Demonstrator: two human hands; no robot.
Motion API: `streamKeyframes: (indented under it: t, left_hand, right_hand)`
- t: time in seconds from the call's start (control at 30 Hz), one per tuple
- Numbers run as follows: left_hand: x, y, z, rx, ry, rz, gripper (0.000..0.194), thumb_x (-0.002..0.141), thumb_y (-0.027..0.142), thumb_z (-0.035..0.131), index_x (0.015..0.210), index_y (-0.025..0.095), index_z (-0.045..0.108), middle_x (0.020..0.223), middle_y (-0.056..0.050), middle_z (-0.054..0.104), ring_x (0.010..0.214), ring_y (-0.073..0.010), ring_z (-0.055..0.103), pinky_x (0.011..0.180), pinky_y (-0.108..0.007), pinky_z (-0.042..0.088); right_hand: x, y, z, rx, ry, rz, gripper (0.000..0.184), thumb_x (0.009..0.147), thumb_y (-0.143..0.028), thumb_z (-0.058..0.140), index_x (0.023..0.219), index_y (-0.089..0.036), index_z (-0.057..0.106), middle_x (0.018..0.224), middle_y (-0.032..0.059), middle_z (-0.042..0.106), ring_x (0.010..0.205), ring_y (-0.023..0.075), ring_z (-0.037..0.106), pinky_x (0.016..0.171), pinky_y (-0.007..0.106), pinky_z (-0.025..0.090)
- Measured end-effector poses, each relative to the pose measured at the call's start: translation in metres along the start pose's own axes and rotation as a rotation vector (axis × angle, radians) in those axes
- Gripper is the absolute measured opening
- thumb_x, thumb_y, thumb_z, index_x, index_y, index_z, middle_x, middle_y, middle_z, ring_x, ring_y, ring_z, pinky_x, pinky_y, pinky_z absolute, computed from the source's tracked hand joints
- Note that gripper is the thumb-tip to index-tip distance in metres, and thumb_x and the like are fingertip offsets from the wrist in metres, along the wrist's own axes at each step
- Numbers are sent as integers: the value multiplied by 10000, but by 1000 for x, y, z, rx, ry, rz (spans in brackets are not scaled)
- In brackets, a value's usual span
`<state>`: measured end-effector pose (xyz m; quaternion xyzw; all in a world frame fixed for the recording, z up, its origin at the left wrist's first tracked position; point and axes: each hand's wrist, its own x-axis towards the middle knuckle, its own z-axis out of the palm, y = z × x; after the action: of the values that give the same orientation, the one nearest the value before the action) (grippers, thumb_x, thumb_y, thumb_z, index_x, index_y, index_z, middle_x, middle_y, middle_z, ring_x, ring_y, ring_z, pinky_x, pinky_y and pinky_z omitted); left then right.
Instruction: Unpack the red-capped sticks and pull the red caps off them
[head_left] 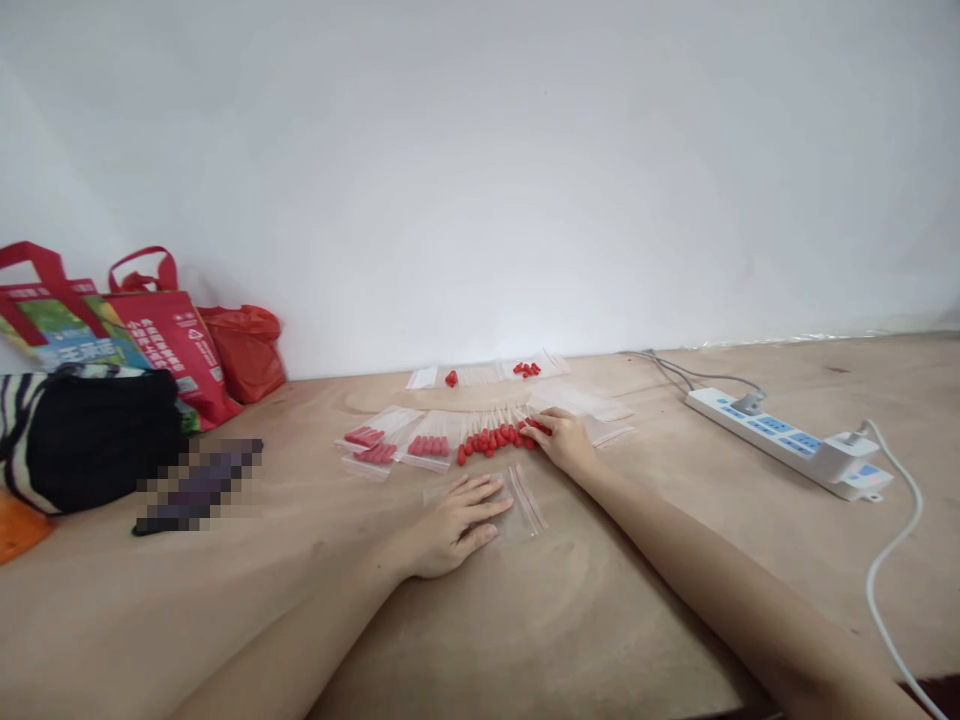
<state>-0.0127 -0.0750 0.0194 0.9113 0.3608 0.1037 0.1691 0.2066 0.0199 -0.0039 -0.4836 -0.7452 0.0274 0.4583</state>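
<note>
Under left hand, clear bag.

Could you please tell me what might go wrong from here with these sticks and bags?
The red-tipped sticks lie close together, so the right hand, at the row's right end, might nudge neighbours out of line. The clear bag under the left hand might slide or crease.
</note>
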Motion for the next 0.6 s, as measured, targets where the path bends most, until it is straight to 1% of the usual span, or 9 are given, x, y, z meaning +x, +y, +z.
streamKeyframes:
  t: [0.07, 0.13, 0.2, 0.23, 0.3, 0.4, 0.47, 0.53, 0.6]
  left_hand:
    - [0, 0, 0, -7, 7, 2, 378, 857, 347, 373, 1234, 333, 396, 1359, -1, 327, 1272, -203, 246, 1041, -467, 175]
    - [1, 0, 0, -5, 6, -4, 378, 856, 348, 374, 1233, 333, 397, 1359, -3, 329, 1272, -207, 243, 1040, -469, 174]
    - [1, 1, 0, 0, 1, -12, 379, 857, 345, 372, 1235, 329, 398, 1362, -5, 324, 1273, -208, 241, 1041, -466, 174]
    - [1, 2, -1, 4, -1, -17, 379, 857, 342, 371, 1235, 325, 399, 1364, -7, 322, 1274, -208, 239, 1041, -464, 176]
    - [1, 2, -1, 12, -5, -29, 382, 857, 337, 371, 1237, 317, 400, 1367, -12, 318, 1277, -211, 230, 1040, -463, 179]
    - [0, 1, 0, 20, 5, -42, 392, 851, 332, 381, 1241, 304, 401, 1364, -23, 328, 1279, -220, 225, 1035, -468, 191]
    - [-1, 0, 2, 23, 16, -44, 397, 845, 327, 391, 1240, 289, 408, 1357, -37, 341, 1273, -225, 239, 1030, -464, 207]
    - [-2, 1, 3, 25, 33, -39, 401, 839, 324, 400, 1236, 274, 418, 1353, -49, 348, 1261, -224, 267, 1022, -444, 238]
    - [-2, 2, 3, 18, 76, -30, 396, 829, 327, 417, 1219, 259, 440, 1341, -54, 368, 1234, -215, 319, 1003, -407, 290]
  right_hand:
    - [-2, -5, -7, -127, 5, -28, 222, 752, -407, 550, 804, -231, 675, 838, 55, 635, 833, 204, 524, 756, 337, 363]
    - [-6, -13, -16, -229, 31, -40, 250, 773, -426, 516, 800, -234, 674, 818, 59, 635, 840, 211, 508, 759, 345, 330]
    - [-12, -22, -25, -224, 5, -6, 284, 786, -429, 493, 732, -213, 668, 736, 58, 627, 780, 190, 517, 718, 317, 331]
    - [-17, -27, -28, -188, -49, 35, 309, 780, -443, 491, 677, -201, 654, 684, 51, 619, 724, 174, 525, 677, 296, 338]
    - [-26, -34, -30, -71, -205, 137, 343, 747, -479, 509, 602, -185, 613, 615, 30, 604, 615, 144, 525, 582, 256, 340]
    - [-37, -43, -25, 118, -413, 246, 305, 679, -472, 574, 615, -174, 584, 612, 14, 604, 555, 122, 522, 502, 221, 330]
    - [-41, -48, -19, 198, -475, 272, 238, 658, -398, 608, 631, -166, 570, 601, 5, 591, 543, 111, 512, 487, 207, 330]
    - [-42, -50, -13, 236, -486, 280, 163, 660, -307, 605, 622, -160, 546, 562, -11, 560, 508, 93, 482, 474, 199, 322]
    - [-41, -51, -10, 279, -481, 271, 138, 665, -259, 588, 601, -159, 517, 524, -26, 522, 477, 79, 448, 461, 195, 314]
